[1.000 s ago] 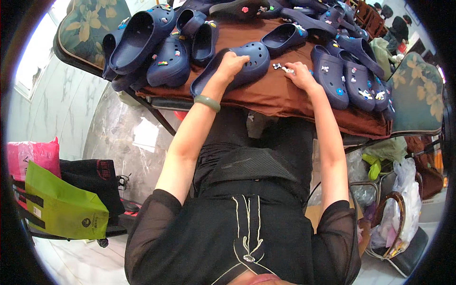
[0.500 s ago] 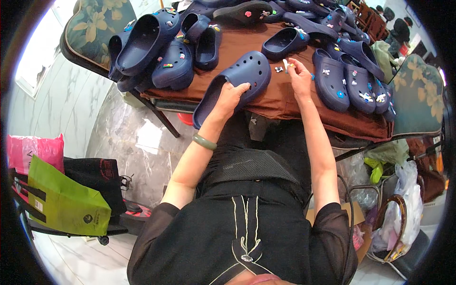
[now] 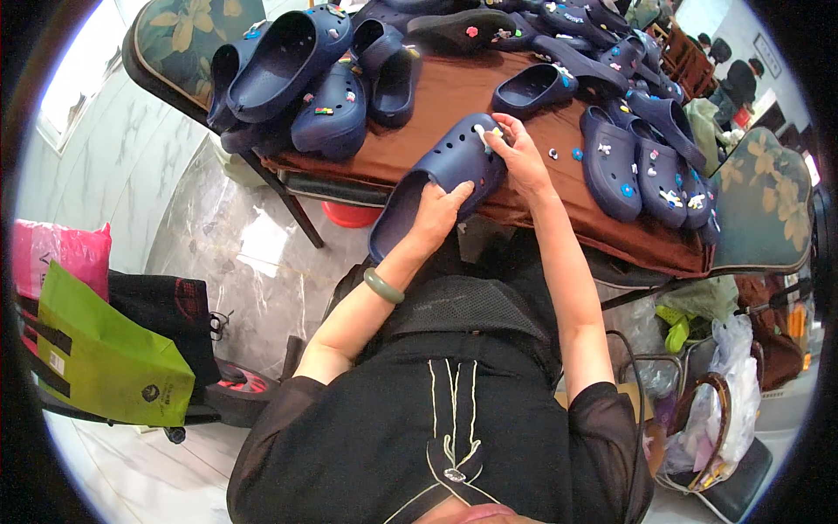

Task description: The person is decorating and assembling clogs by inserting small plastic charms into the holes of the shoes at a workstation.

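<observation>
A dark blue clog (image 3: 445, 166) with holes over its toe is held tilted above the table's near edge. My left hand (image 3: 441, 214) grips it at the opening, fingers inside and thumb on top. At the toe, my right hand (image 3: 521, 162) is closed in a pinch on a small white shoe charm (image 3: 480, 133), which is against the upper near the holes. The fingertips partly cover the charm. Right of that hand, a small black-and-white charm (image 3: 553, 154) and a blue flower charm (image 3: 577, 154) lie on the brown cloth (image 3: 471, 83).
Blue clogs with charms are piled at the left (image 3: 327, 118), along the back and at the right (image 3: 611, 166). Patterned chair backs (image 3: 759, 201) flank the table. A red basin (image 3: 349, 214) sits underneath. A green bag (image 3: 113, 349) is at left; plastic bags (image 3: 729, 375) are at right.
My right hand has moved left from above the cloth to the clog's toe, bringing the white charm against it. The clog and my left hand have shifted slightly right and nearer.
</observation>
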`<state>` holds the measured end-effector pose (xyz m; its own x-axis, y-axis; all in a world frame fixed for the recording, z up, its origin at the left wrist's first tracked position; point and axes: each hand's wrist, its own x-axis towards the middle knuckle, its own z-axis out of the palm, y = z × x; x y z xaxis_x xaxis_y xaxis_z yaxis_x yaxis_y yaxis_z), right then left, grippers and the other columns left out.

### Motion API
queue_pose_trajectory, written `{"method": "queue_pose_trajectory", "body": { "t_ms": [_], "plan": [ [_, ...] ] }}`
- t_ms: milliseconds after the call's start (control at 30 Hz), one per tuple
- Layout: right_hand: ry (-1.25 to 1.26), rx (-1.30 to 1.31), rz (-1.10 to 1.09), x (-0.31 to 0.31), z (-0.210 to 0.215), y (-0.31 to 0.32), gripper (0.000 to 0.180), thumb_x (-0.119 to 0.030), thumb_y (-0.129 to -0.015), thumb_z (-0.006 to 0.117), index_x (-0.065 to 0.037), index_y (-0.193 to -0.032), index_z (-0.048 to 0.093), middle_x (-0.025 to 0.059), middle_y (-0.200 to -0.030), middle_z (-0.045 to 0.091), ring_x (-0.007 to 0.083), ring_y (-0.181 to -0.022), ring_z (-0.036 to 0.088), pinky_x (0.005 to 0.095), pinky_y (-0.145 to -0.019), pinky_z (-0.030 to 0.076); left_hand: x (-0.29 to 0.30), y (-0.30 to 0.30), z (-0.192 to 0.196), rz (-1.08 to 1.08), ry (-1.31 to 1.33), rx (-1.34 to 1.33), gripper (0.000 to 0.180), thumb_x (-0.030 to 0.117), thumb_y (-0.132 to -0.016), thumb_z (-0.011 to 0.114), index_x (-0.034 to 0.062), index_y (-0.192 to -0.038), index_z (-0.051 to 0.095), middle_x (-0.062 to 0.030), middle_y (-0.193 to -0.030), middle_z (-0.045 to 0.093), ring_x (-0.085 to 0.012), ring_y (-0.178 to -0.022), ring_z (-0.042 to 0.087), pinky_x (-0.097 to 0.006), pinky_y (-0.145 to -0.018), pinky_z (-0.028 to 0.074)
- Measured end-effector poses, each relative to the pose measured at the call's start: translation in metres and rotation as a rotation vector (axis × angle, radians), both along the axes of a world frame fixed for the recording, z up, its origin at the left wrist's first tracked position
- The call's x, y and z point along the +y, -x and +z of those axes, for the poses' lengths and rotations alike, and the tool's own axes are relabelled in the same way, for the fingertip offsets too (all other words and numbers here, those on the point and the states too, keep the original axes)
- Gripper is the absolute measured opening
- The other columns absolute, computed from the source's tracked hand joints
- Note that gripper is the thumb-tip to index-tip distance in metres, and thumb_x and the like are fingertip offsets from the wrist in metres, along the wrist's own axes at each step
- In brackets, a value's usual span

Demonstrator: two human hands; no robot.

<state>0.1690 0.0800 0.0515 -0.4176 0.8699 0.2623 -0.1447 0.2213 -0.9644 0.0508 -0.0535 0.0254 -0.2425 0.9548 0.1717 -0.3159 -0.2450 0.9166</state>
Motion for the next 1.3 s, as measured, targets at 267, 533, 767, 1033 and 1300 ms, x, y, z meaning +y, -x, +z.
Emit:
{"method": "queue_pose_trajectory", "body": {
  "t_ms": [267, 533, 767, 1033, 1300],
  "plan": [
    [0.147, -0.008, 0.012, -0.025, 0.006, 0.008, 0.052, -0.022, -0.089, 0.060, -0.003, -0.132, 0.038, 0.0057, -0.109, 0.055, 0.0116, -0.098, 0.051, 0.0246, -0.084, 0.041, -0.002, -0.009, -0.020, 0.061, -0.079, 0.039, 0.028, 0.007, -0.088, 0.057, -0.0004, -0.114, 0.054, -0.0047, -0.109, 0.060, -0.0129, -0.097, 0.057, -0.029, -0.087, 0.046],
    [0.195, 0.077, -0.071, -0.025, 0.000, 0.015, 0.042, -0.017, -0.087, 0.064, -0.001, -0.122, 0.048, 0.0047, -0.105, 0.059, 0.0099, -0.093, 0.055, 0.0240, -0.081, 0.044, -0.010, -0.008, -0.013, 0.051, -0.071, 0.074, 0.030, 0.008, -0.088, 0.056, -0.0019, -0.116, 0.053, -0.0053, -0.109, 0.059, -0.0129, -0.097, 0.056, -0.029, -0.087, 0.045],
    [-0.409, -0.472, -0.462, -0.016, -0.021, 0.024, 0.036, -0.024, -0.090, 0.048, -0.005, -0.120, 0.046, 0.0268, -0.108, 0.055, 0.0429, -0.102, 0.052, 0.0467, -0.088, 0.042, -0.009, -0.005, -0.018, 0.092, -0.103, 0.182, 0.026, 0.009, -0.088, 0.056, -0.0028, -0.111, 0.056, -0.0050, -0.105, 0.060, -0.0121, -0.095, 0.056, -0.029, -0.084, 0.046],
    [-0.059, -0.148, -0.226, -0.018, -0.018, 0.014, 0.047, -0.035, -0.094, 0.049, -0.002, -0.127, 0.045, 0.0112, -0.112, 0.057, 0.0182, -0.102, 0.052, 0.0306, -0.089, 0.040, 0.000, -0.007, -0.008, 0.036, -0.082, 0.074, 0.024, 0.005, -0.087, 0.056, -0.0011, -0.110, 0.056, -0.0035, -0.104, 0.060, -0.0108, -0.091, 0.057, -0.028, -0.081, 0.047],
    [0.133, 0.043, -0.142, -0.014, -0.019, -0.002, 0.035, -0.026, -0.095, 0.051, -0.003, -0.121, 0.053, 0.0042, -0.101, 0.061, 0.0115, -0.093, 0.054, 0.0260, -0.083, 0.043, 0.000, -0.004, -0.004, -0.015, -0.081, -0.039, 0.027, 0.004, -0.085, 0.058, -0.0015, -0.111, 0.055, -0.0061, -0.105, 0.061, -0.0137, -0.092, 0.059, -0.029, -0.082, 0.049]
  ]
}}
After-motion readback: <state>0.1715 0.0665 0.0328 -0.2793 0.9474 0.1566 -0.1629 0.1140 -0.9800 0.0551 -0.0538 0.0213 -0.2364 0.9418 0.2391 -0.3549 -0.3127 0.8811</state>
